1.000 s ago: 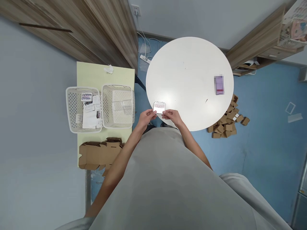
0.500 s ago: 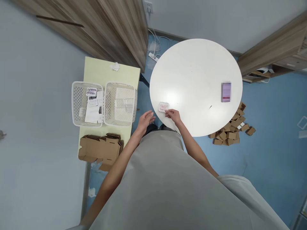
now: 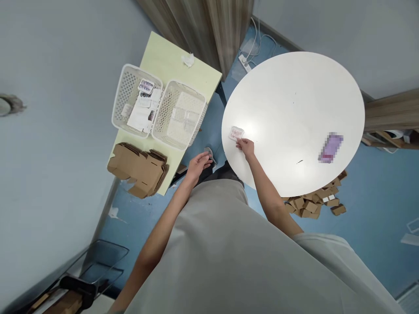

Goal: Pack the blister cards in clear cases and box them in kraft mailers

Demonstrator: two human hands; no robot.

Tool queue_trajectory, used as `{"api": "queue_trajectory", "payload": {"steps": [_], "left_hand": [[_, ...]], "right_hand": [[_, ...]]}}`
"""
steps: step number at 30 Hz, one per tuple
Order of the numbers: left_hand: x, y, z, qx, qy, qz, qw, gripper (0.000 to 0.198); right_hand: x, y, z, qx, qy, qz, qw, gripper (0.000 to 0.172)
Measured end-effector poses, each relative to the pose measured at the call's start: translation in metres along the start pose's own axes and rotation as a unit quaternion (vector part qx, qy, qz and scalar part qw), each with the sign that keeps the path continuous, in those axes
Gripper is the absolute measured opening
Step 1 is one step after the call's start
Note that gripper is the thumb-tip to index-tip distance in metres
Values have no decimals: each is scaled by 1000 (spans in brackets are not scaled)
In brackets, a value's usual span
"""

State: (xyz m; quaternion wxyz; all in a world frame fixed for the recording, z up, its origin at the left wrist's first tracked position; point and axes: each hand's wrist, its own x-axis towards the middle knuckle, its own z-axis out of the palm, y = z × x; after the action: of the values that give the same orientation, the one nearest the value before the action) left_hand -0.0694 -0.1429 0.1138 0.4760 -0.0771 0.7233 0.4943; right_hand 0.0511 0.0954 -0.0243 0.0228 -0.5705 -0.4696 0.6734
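On the left part of the round white table [image 3: 288,100] is a small clear plastic pack [image 3: 236,133] with several pink pieces inside. My right hand [image 3: 246,147] has its fingers pinched at the near right corner of this pack. They cover that corner; whether the pack rests flat or is slightly lifted I cannot tell. My left hand [image 3: 198,166] hangs in the air between the two tables, its fingers loosely stretched and nothing in them.
A pale yellow table [image 3: 203,78] on the left bears two white baskets, the left basket [image 3: 119,100] with packs and papers, the right basket [image 3: 170,85] with clear plastic trays. Flattened cardboard boxes [image 3: 137,168] lie beside them. A blurred purple item [image 3: 331,147] is on the round table; small cartons [image 3: 307,207] lie on the floor.
The view has turned, so both tables appear tilted and shifted. My right hand stays at the pack's corner. My left hand remains apart from everything.
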Motion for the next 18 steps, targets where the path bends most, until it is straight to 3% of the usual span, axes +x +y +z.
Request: {"api": "queue_trajectory", "payload": {"steps": [8,14,18], "left_hand": [[-6,-6,-8,19,-18,2,1000,52],[-2,-8,-20,-2,-52,27,998,49],[-5,-16,-43,-28,-61,69,995,51]], "right_hand": [[-20,4,-9,-18,20,-1,1000,15],[-73,11,-13,9,29,-32,999,22],[-115,18,7,10,26,-48,998,26]]}}
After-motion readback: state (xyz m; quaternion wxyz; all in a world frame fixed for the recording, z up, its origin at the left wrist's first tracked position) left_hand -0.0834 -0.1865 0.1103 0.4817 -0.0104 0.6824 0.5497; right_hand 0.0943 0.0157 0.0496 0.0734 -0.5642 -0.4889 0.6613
